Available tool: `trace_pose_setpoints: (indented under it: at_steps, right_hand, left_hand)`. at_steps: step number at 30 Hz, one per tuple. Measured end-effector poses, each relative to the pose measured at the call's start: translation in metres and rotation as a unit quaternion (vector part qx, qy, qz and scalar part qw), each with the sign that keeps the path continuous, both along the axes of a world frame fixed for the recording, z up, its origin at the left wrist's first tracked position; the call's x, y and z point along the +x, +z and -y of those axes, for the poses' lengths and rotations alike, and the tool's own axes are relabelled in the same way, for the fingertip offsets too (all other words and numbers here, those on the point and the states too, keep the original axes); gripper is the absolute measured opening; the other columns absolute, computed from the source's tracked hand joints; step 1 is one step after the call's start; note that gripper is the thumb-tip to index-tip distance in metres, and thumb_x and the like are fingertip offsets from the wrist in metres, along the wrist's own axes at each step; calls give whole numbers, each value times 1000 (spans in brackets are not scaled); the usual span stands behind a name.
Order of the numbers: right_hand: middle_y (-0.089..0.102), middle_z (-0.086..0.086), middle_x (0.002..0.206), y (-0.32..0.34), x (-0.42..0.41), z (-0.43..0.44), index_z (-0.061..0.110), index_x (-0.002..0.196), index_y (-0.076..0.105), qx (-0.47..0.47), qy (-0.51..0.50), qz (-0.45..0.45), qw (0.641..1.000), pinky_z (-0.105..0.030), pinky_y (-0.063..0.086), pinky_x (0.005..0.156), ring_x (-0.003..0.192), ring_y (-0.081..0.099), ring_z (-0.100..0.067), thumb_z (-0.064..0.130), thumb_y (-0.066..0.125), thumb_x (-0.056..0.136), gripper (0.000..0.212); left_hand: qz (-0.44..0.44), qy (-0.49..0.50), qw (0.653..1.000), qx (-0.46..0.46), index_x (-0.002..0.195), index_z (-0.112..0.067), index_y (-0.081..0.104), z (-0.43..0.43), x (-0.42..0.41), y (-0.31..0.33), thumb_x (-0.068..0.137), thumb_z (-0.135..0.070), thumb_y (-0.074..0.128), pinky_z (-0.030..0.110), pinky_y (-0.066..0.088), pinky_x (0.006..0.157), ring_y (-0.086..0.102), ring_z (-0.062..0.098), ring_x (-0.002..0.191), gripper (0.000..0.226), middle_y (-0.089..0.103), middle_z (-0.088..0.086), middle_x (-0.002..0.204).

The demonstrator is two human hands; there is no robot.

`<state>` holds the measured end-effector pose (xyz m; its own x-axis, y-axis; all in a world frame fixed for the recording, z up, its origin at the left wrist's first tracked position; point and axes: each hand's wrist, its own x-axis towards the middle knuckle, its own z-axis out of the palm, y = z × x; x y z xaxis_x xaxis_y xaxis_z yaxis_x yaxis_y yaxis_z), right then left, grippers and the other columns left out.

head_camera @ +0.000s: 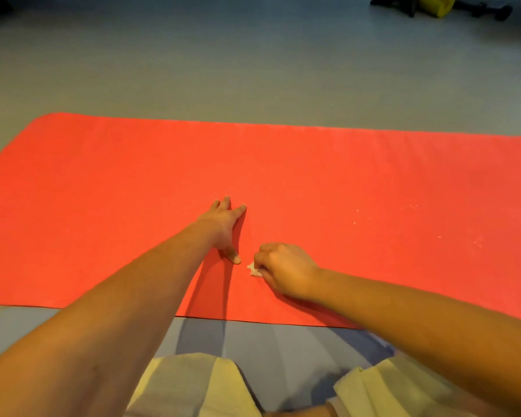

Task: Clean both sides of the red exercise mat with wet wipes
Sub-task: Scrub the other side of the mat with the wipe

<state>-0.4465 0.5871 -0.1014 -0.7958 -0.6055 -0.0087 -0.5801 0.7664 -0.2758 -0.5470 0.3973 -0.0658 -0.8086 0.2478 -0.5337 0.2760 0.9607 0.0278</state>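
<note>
The red exercise mat (358, 176) lies flat on the grey floor and spans almost the full width of the view. My left hand (226, 227) rests palm down on the mat near its middle, fingers straight and spread. Just to its right, my right hand (283, 269) curls round a small crumpled white wet wipe (254, 269) and holds it against the mat; only a corner of the wipe shows past the fingers. A few pale specks (415, 206) dot the mat's right part.
Grey floor (253, 64) surrounds the mat. My knees in pale yellow shorts (199, 386) sit just before the mat's near edge. A yellow and black object (436, 6) lies on the floor at the far right.
</note>
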Motion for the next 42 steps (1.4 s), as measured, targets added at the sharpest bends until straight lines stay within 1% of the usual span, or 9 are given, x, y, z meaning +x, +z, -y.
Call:
trace_pose_setpoints:
  at_steps: [3, 7, 12, 22, 26, 30, 35, 38, 42]
  right_hand:
    - [64, -2, 96, 6, -50, 3, 19, 95, 70, -2, -80, -15, 997, -35, 44, 61, 89, 63, -29, 38, 55, 97, 25]
    - [68, -5, 104, 12, -96, 7, 19, 101, 74, 12, -167, 1, 986, -34, 41, 65, 95, 65, -32, 28, 61, 91, 18]
    - [65, -5, 96, 6, -70, 2, 15, 95, 70, 34, -67, -41, 996, -34, 33, 59, 88, 63, -32, 24, 54, 95, 18]
    - [64, -3, 93, -4, -63, -4, 16, 91, 69, 21, -33, -27, 999, -40, 49, 61, 85, 63, -31, 17, 54, 90, 16]
    - [63, -1, 93, -5, -76, -10, 18, 91, 69, 12, 0, -29, 999, -40, 50, 64, 87, 63, -29, 27, 56, 94, 17]
    - [67, -2, 100, 0, -128, -16, 21, 100, 73, -7, -103, -30, 994, -36, 48, 66, 90, 65, -30, 35, 57, 95, 22]
    - [69, -5, 99, 7, -190, -14, 18, 94, 74, 58, -156, -34, 985, -34, 43, 62, 90, 67, -33, 21, 63, 87, 13]
    - [67, -3, 97, 5, -174, -14, 18, 93, 71, 75, -108, -67, 989, -32, 34, 60, 89, 66, -31, 19, 62, 89, 10]
    - [64, -1, 93, -2, -137, -30, 20, 95, 70, 31, -27, -74, 996, -37, 47, 63, 90, 64, -28, 34, 48, 100, 26]
  left_hand:
    - [11, 10, 1000, -14, 167, -32, -2, -6, -7, 2, 46, -61, 99, 49, 21, 128, -1, 41, 159, 160, -8, 16, 172]
    - [-1, 32, 999, 7, 166, -35, 9, -12, -17, 1, 56, -58, 97, 50, 28, 125, 7, 42, 158, 143, 2, 15, 171]
    - [15, 45, 999, -1, 165, -40, 4, -16, -25, 1, 56, -57, 98, 54, 28, 125, 0, 44, 159, 145, -5, 12, 172]
    - [17, 54, 998, -6, 165, -43, 4, -17, -30, 0, 55, -58, 98, 55, 30, 124, -1, 43, 159, 146, -6, 11, 173]
    - [15, 59, 998, -2, 164, -45, 6, -16, -35, -2, 53, -57, 99, 55, 29, 124, -2, 43, 159, 146, -7, 10, 173]
    - [5, 57, 998, 0, 164, -46, 8, -16, -41, -7, 44, -57, 101, 54, 34, 122, 9, 45, 157, 152, 3, 10, 172]
    - [18, 56, 998, 0, 163, -49, 6, -15, -45, -8, 43, -58, 101, 57, 34, 121, 4, 45, 157, 153, -3, 9, 172]
    - [30, 63, 997, 19, 163, -48, 8, -14, -47, -6, 49, -61, 98, 57, 28, 124, -2, 45, 158, 146, -6, 11, 172]
    - [11, 100, 994, 51, 163, -48, 13, -26, -56, -10, 63, -79, 82, 60, 20, 126, -4, 49, 157, 126, -3, 16, 173]
